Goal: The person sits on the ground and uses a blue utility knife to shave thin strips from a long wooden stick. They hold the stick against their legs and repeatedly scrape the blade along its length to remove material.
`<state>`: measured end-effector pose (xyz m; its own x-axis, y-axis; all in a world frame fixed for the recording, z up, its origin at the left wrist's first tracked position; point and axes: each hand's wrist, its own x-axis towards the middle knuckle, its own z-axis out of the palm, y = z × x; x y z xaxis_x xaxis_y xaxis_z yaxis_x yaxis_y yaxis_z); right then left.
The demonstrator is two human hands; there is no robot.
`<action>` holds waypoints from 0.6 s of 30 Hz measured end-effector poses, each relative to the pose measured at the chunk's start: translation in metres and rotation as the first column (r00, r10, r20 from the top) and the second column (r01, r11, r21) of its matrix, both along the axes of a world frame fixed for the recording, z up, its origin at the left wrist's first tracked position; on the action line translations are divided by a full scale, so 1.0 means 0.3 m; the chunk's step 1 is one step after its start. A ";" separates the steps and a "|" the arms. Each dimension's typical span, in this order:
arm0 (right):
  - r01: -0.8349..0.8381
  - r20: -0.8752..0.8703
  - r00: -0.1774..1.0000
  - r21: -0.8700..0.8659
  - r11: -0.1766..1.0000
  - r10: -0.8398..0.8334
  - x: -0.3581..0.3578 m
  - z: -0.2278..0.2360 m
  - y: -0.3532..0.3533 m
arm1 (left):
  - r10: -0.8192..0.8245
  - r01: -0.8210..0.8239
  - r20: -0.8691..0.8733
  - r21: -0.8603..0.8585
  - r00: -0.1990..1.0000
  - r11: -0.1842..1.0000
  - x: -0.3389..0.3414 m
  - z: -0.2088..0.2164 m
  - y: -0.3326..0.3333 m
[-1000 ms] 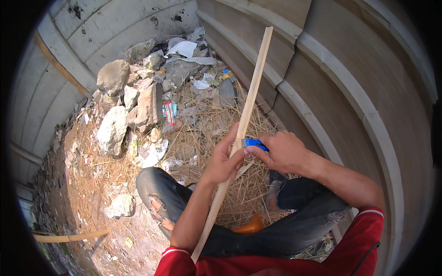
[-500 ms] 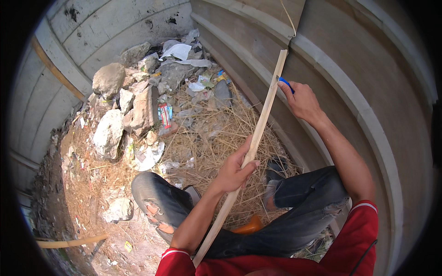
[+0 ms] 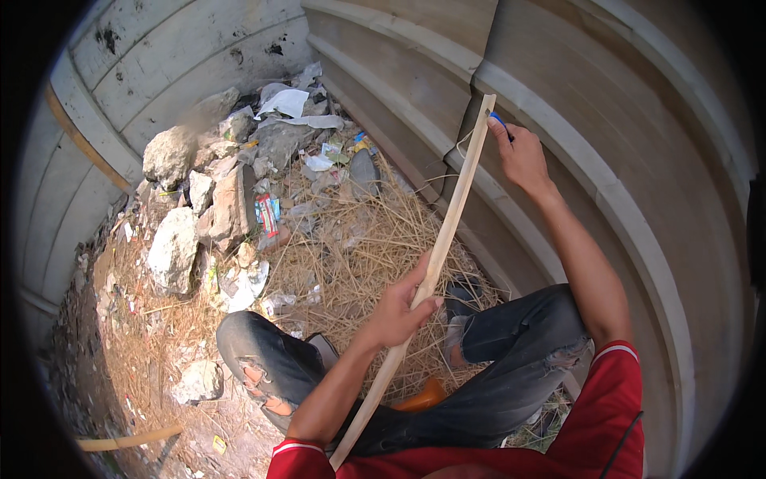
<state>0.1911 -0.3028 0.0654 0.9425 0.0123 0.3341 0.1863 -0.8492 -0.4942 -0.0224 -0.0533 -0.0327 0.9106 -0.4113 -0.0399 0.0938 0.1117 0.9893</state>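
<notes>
A long pale strip of split bamboo or wood (image 3: 456,203) slants up and away from my lap, its lower end against my red shirt. Around its middle, my left hand (image 3: 399,310) is closed, thumb across the top. Near the far end, my right hand (image 3: 523,156) grips a small blue-handled knife (image 3: 499,121), mostly covered by the fingers. Its blade is at the strip's right edge, and little of it shows. A thin curled shaving (image 3: 460,148) appears just left of the strip, below the knife.
Corrugated metal sheeting (image 3: 638,184) rises close on my right. Rocks (image 3: 171,247), litter and a white sheet (image 3: 286,102) are heaped ahead. Dry straw (image 3: 343,247) covers the ground between my bent legs. An orange object (image 3: 423,395) lies beneath my leg, partly hidden. Another pale strip (image 3: 132,439) lies lower left.
My right hand and the knife have moved up nearer the strip's far end. A shaving seen high above the strip before is gone from there; one now shows lower, beside the strip.
</notes>
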 end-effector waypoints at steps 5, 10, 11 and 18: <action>0.000 0.072 0.997 0.037 0.999 -0.003 0.001 0.013 -0.024 | -0.023 0.022 -0.011 -0.104 1.000 0.994 -0.008 -0.020 -0.003; -0.079 0.028 0.997 0.223 0.972 0.074 -0.012 -0.015 -0.014 | -0.019 0.024 0.135 -0.039 0.991 0.999 0.004 -0.042 0.024; -0.102 0.036 0.995 0.264 0.959 0.096 -0.008 -0.020 -0.011 | -0.025 0.026 0.192 -0.003 0.981 1.000 0.009 -0.049 0.030; -0.285 -0.050 0.948 0.299 0.911 0.313 -0.090 -0.007 0.077 | 0.102 -0.073 0.167 -0.167 0.981 0.983 0.047 0.024 0.031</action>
<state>0.1640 -0.2798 0.0633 0.9366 0.2167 0.2754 0.3504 -0.5820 -0.7338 -0.0082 -0.0439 -0.0255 0.9305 -0.3178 0.1819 -0.0952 0.2695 0.9583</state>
